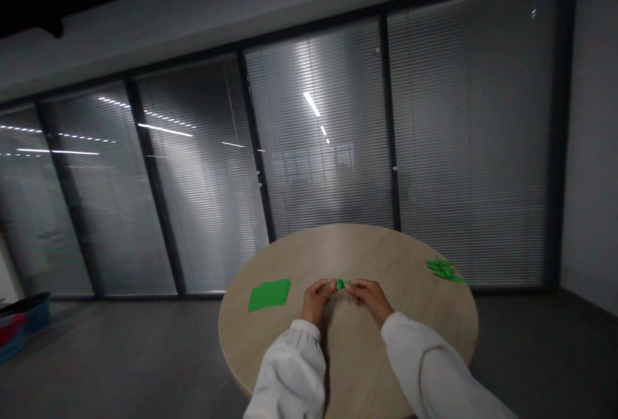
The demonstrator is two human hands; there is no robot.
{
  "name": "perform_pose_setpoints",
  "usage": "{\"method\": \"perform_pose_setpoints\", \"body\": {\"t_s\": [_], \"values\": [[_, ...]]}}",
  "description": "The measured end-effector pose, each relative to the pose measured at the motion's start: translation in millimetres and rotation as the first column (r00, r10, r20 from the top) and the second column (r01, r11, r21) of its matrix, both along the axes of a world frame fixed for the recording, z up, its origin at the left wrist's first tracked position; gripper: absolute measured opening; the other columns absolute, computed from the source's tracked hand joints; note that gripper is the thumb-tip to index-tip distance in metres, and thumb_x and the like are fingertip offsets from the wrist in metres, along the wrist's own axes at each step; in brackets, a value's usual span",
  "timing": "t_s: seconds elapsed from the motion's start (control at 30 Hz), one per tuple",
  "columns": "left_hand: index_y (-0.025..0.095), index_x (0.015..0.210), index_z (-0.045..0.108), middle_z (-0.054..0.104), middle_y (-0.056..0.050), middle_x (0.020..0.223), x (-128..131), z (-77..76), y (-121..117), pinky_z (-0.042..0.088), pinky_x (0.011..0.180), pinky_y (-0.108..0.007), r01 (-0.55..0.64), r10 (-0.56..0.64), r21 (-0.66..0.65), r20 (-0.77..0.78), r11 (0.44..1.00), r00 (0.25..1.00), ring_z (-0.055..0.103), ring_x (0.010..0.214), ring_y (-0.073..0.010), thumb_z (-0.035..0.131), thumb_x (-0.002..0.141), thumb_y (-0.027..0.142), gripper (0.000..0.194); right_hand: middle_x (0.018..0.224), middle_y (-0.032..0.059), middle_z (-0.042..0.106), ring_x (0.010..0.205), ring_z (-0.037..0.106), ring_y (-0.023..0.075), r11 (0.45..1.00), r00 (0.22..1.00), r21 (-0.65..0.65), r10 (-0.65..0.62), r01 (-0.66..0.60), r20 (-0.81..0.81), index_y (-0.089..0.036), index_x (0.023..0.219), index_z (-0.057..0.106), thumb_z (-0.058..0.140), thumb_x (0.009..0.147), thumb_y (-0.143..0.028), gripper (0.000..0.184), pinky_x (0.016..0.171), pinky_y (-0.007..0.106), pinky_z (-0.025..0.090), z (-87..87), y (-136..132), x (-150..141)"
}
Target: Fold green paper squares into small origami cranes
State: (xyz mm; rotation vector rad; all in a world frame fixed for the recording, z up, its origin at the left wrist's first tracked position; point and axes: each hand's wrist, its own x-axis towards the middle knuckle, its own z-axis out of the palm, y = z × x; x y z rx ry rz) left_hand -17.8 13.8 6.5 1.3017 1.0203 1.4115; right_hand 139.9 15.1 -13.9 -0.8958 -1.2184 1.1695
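Both my hands meet over the middle of a round wooden table [415, 316]. My left hand [316, 300] and my right hand [369, 297] each pinch one side of a small folded piece of green paper [340, 284], held just above the tabletop. White sleeves cover both arms. To the left of my hands lies a flat stack of green paper sheets [269, 294]. At the table's far right edge rests a small pile of folded green paper pieces [444, 270].
Behind the table runs a glass wall with shut blinds [318, 148] and dark frames. Grey floor surrounds the table. A dark tray-like object and a blue and red bin [19, 325] stand at the far left on the floor.
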Motion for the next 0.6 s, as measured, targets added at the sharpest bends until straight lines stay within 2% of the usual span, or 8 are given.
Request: {"method": "perform_pose_setpoints", "body": {"t_s": [0.2, 0.4, 0.6], "values": [[0.014, 0.083, 0.071, 0.068, -0.005, 0.068, -1.0, -4.9, 1.4, 0.033, 0.047, -0.018, 0.088, -0.074, -0.091, 0.143, 0.992, 0.987, 0.057, 0.061, -0.0121, 0.077, 0.054, 0.036, 0.037, 0.064, 0.0006, 0.060, 0.059, 0.050, 0.0108, 0.993, 0.987, -0.039, 0.103, -0.108, -0.121, -0.015, 0.070, 0.067, 0.074, 0.057, -0.043, 0.031, 0.056, 0.024, 0.034, 8.9, -12.6, -0.3], [0.013, 0.086, 0.069, 0.065, -0.001, 0.062, -0.8, -1.6, -2.0, 0.034, 0.043, -0.014, 0.193, -0.128, -0.173, 0.328, 0.966, 0.936, 0.054, 0.051, -0.0064, 0.080, 0.052, 0.027, 0.039, 0.065, 0.0004, 0.061, 0.060, 0.051, 0.0104, 0.978, 0.964, -0.057, 0.188, -0.201, -0.187, -0.016, 0.070, 0.067, 0.075, 0.056, -0.042, 0.031, 0.059, 0.024, 0.035, 10.5, -15.6, -0.1], [0.012, 0.085, 0.064, 0.064, -0.001, 0.064, -0.1, 1.7, -6.4, 0.042, 0.046, -0.013, 0.282, -0.161, -0.201, 0.465, 0.938, 0.870, 0.058, 0.054, -0.0073, 0.076, 0.061, 0.016, 0.027, 0.066, 0.0003, 0.061, 0.062, 0.051, 0.0111, 0.970, 0.948, -0.042, 0.225, -0.240, -0.227, -0.016, 0.070, 0.066, 0.075, 0.057, -0.042, 0.030, 0.061, 0.024, 0.034, 11.9, -16.4, -1.6]]}}
